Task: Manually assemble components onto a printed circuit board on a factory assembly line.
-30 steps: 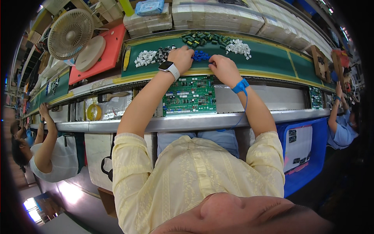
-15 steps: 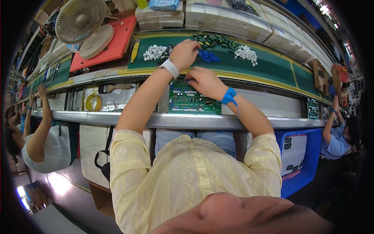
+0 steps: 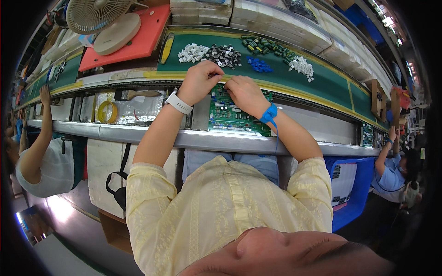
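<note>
Circuit board [image 3: 237, 120]: beside the near edge of the green table [image 3: 329, 86].
Left hand [image 3: 198, 84]: curled over that edge; grip hidden from me.
Right hand [image 3: 247, 95]: over the board's far edge; I cannot tell its hold.

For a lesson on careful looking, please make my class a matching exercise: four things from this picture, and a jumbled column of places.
Things:
1. Blue parts
2. Circuit board
3. Pale watch band
4. Fan

Places:
A. Round the left wrist
B. Partly hidden by the right hand
C. Upper left, cut off by the picture's edge
D. On the green surface, right of the dark parts

Pairs: 1-D, 2-B, 3-A, 4-C
</note>
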{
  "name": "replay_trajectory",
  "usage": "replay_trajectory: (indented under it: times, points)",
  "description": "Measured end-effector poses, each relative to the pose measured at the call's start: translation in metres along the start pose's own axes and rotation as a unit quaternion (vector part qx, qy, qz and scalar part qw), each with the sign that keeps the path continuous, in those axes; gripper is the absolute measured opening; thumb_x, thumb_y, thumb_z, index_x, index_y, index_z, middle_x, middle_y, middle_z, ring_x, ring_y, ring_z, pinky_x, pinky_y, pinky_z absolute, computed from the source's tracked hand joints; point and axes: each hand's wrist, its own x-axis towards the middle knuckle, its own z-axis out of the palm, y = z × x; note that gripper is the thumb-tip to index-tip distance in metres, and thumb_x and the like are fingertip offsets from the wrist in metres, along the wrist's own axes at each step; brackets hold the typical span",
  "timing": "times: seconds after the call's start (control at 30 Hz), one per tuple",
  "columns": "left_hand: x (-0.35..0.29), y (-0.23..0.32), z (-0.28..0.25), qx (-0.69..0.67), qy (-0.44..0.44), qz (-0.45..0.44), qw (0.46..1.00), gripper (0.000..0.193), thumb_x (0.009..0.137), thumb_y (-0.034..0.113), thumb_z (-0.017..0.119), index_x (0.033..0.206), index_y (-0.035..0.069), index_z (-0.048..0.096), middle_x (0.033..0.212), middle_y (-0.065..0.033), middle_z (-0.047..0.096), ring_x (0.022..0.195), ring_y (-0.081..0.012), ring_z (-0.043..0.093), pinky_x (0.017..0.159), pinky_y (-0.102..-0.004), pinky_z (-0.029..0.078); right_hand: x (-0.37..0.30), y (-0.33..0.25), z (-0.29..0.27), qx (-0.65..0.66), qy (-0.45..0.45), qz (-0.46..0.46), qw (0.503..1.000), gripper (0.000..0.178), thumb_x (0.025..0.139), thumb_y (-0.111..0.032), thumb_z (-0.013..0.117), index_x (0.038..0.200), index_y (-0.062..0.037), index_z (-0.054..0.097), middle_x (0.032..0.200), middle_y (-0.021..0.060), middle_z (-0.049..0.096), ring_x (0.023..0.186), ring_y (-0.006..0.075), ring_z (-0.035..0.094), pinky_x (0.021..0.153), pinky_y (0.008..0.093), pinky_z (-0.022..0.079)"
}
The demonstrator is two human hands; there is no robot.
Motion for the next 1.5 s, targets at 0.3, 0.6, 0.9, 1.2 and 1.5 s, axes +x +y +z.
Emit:
replay_trajectory:
  times: [0.3, 0.6, 0.9, 1.2, 1.5]
  points:
    - [-0.004, 0.007, 0.002, 0.058, -0.020, -0.052, 0.997, 0.016, 0.078, 0.010, 0.063, 0.092, 0.003, 0.062, 0.074, -0.0107, 0.063, 0.063, -0.0222, 0.061, 0.058, -0.0291, 0.048, 0.000, 0.000, 0.000, -0.025, -0.002, -0.026, 0.999, 0.014, 0.068, -0.005, 0.059, 0.082, -0.0074, 0.057, 0.076, 0.0073, 0.052, 0.075, 0.0259, 0.053, 0.066, 0.0368, 0.042]
    - [-0.006, 0.002, 0.009, 0.048, -0.079, 0.043, 0.995, 0.037, 0.077, 0.003, 0.062, 0.112, 0.006, 0.054, 0.077, -0.0119, 0.064, 0.069, -0.0196, 0.063, 0.063, -0.0283, 0.049, 0.004, -0.011, -0.032, 0.212, 0.049, 0.156, 0.964, 0.012, 0.078, -0.005, 0.060, 0.089, -0.0032, 0.060, 0.085, 0.0103, 0.056, 0.078, 0.0290, 0.056, 0.067, 0.0360, 0.046]
    - [-0.007, 0.005, 0.002, -0.048, -0.173, -0.002, 0.984, 0.051, 0.074, -0.002, 0.057, 0.123, 0.008, 0.048, 0.084, -0.0112, 0.066, 0.075, -0.0185, 0.064, 0.069, -0.0278, 0.050, -0.001, -0.013, -0.032, 0.184, -0.002, 0.089, 0.979, 0.012, 0.077, -0.005, 0.061, 0.089, -0.0033, 0.060, 0.083, 0.0105, 0.056, 0.078, 0.0282, 0.056, 0.066, 0.0349, 0.045]
    - [0.001, -0.022, 0.001, 0.051, -0.024, 0.032, 0.998, 0.027, 0.075, 0.011, 0.053, 0.101, 0.009, 0.062, 0.073, -0.0134, 0.064, 0.069, -0.0294, 0.062, 0.067, -0.0363, 0.051, -0.014, -0.040, -0.032, 0.139, -0.105, 0.008, 0.985, 0.011, 0.075, -0.005, 0.062, 0.085, -0.0055, 0.059, 0.080, 0.0087, 0.057, 0.074, 0.0272, 0.057, 0.064, 0.0360, 0.047]
    - [0.001, -0.027, 0.004, 0.136, -0.061, 0.014, 0.989, 0.028, 0.075, 0.017, 0.055, 0.101, 0.013, 0.063, 0.075, -0.0117, 0.065, 0.072, -0.0301, 0.062, 0.068, -0.0401, 0.051, -0.019, -0.043, -0.019, 0.049, -0.102, -0.016, 0.993, 0.011, 0.071, -0.002, 0.060, 0.082, -0.0049, 0.058, 0.077, 0.0100, 0.055, 0.074, 0.0284, 0.056, 0.066, 0.0367, 0.047]
